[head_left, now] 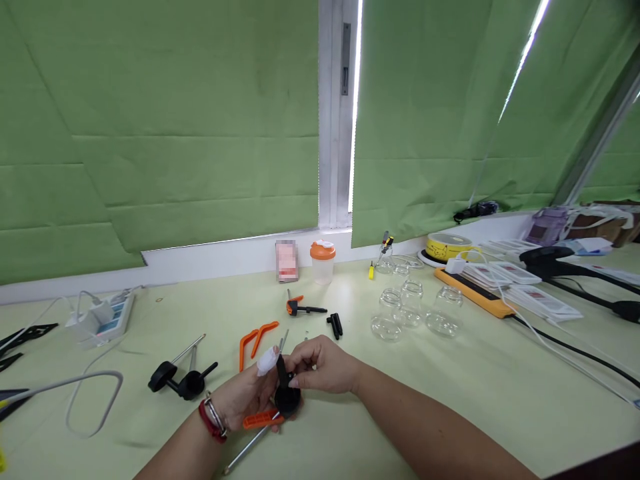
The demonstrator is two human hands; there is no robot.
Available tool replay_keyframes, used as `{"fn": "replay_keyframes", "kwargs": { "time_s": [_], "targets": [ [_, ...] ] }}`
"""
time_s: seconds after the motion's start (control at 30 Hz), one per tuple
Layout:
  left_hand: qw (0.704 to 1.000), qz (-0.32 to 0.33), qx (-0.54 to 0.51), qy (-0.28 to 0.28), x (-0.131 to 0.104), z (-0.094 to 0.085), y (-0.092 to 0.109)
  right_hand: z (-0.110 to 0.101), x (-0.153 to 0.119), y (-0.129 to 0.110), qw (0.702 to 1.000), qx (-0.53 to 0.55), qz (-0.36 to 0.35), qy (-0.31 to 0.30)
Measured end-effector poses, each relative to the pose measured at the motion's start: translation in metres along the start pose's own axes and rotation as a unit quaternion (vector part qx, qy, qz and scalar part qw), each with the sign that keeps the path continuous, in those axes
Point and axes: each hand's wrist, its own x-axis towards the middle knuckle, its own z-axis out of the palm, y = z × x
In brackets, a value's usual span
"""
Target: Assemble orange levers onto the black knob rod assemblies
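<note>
My left hand (245,395), with a white wrap on one finger and a red band at the wrist, is closed around a black-and-orange rod assembly (287,400). The assembly has a round black hub, an orange lever and thin metal rods, one of which points down to the left. My right hand (323,363) pinches at the assembly's upper black arm, thumb and fingers together; any small part between them is hidden. Just beyond my hands lie orange levers (256,340), a small orange-and-black piece (303,308) and short black pegs (335,325).
Another black assembly with rods (177,380) lies to the left, near a power strip (107,320) and cable. An orange-lidded cup (323,263) stands at the back. Rightward are clear glass jars (390,317), a yellow tin (447,248) and an orange power strip (473,292).
</note>
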Motion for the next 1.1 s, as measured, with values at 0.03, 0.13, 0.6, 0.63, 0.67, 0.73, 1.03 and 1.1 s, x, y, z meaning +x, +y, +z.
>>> {"fn": "replay_keyframes", "kwargs": {
  "time_s": [0.03, 0.13, 0.6, 0.63, 0.67, 0.73, 1.03, 1.1],
  "targets": [
    [1.0, 0.002, -0.004, 0.016, 0.001, 0.0, 0.0, 0.001, 0.001, 0.0, 1.0, 0.012, 0.012, 0.017],
    [0.993, 0.066, -0.008, 0.093, 0.004, 0.001, 0.002, 0.003, 0.003, -0.004, 0.995, 0.069, 0.02, 0.076],
    [0.708, 0.402, 0.451, 0.365, 0.005, -0.006, -0.005, -0.016, -0.001, -0.01, 0.964, 0.219, 0.143, -0.047],
    [0.678, 0.418, 0.48, 0.368, 0.004, -0.007, -0.007, -0.018, -0.002, -0.011, 0.967, 0.204, 0.146, -0.054],
    [0.646, 0.433, 0.502, 0.379, 0.004, -0.009, -0.008, -0.019, -0.002, -0.012, 0.97, 0.19, 0.144, -0.055],
    [0.593, 0.449, 0.524, 0.414, 0.005, -0.011, -0.01, -0.023, -0.002, -0.014, 0.979, 0.165, 0.117, -0.028],
    [0.615, 0.351, 0.588, 0.391, 0.011, -0.026, -0.006, -0.074, 0.015, 0.006, 0.917, -0.315, 0.012, 0.245],
    [0.619, 0.34, 0.588, 0.394, 0.01, -0.027, -0.004, -0.089, 0.019, 0.015, 0.874, -0.404, 0.06, 0.263]
  ]
}}
